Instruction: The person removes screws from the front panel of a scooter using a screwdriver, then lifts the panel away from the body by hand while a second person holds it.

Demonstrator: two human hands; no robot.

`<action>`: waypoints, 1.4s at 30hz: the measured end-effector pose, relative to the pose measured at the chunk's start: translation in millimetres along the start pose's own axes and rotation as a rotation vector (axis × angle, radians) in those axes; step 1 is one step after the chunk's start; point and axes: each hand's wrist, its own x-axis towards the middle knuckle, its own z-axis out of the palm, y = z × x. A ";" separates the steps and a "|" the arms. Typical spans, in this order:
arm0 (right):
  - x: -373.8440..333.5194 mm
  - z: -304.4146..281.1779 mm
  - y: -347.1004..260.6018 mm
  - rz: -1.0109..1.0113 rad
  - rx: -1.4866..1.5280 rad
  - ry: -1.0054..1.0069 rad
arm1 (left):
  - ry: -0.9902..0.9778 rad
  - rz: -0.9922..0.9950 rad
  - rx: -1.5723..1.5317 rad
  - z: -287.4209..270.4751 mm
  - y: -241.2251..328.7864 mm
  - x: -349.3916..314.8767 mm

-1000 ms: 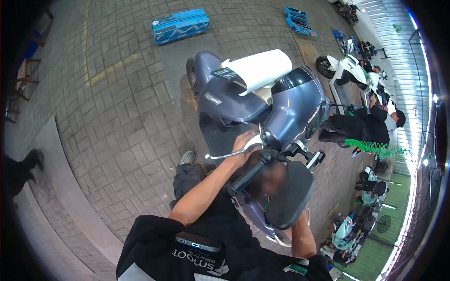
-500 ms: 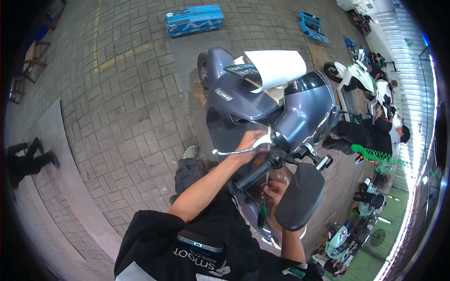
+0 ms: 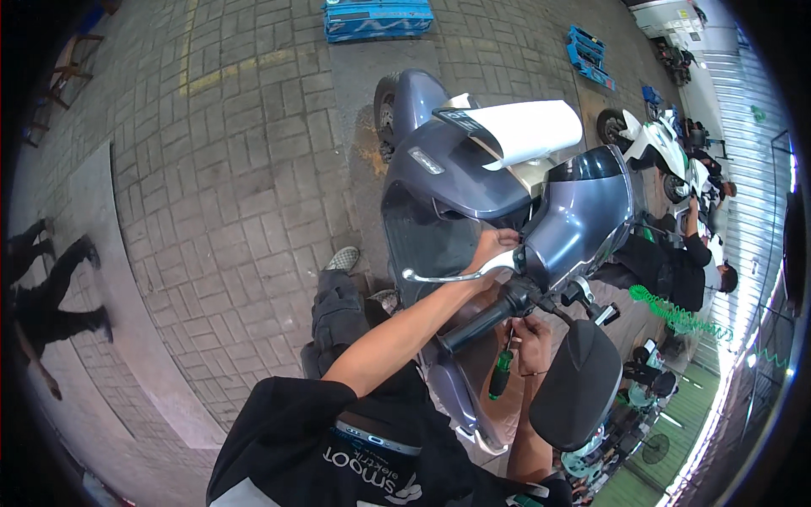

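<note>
Brick paving [image 3: 211,253] lies under the grey-blue scooter [image 3: 591,221]. Our right hand [image 3: 532,345] grips a green-handled screwdriver [image 3: 500,377] near the handlebar [image 3: 483,321]; our left hand [image 3: 497,245] is beside the brake lever [image 3: 497,266], grip: cannot tell.

We list: blue toolbox [image 3: 378,25] on paving [image 3: 245,177], top; open toolbox [image 3: 590,59] right of it; white scooter [image 3: 652,141] at right, co-worker [image 3: 691,269] in black near it; green coiled hose [image 3: 674,317]; fan [image 3: 655,449]; wooden chair [image 3: 71,73], far left.
</note>
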 end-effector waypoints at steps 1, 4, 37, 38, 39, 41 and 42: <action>4.2 -4.0 6.9 0.024 0.035 0.013 | -0.004 -0.004 -0.001 1.3 0.4 2.2; 17.9 -18.6 28.3 0.029 0.096 0.005 | 0.057 -0.018 0.098 3.8 3.6 7.7; 21.1 -15.1 27.3 0.060 0.208 -0.053 | 0.119 0.034 0.148 1.3 -7.7 19.5; 20.3 -13.1 26.6 0.087 0.212 -0.032 | 0.120 0.034 0.148 1.4 -6.2 18.6; 19.4 -10.0 23.8 0.112 0.214 -0.014 | 0.114 0.046 0.150 0.4 -4.9 18.7; 17.4 -1.9 16.1 0.159 0.215 0.019 | 0.111 0.066 0.150 -0.9 -3.0 14.9; 15.2 1.7 10.5 0.163 0.219 0.026 | 0.091 0.076 0.156 5.0 -2.3 6.7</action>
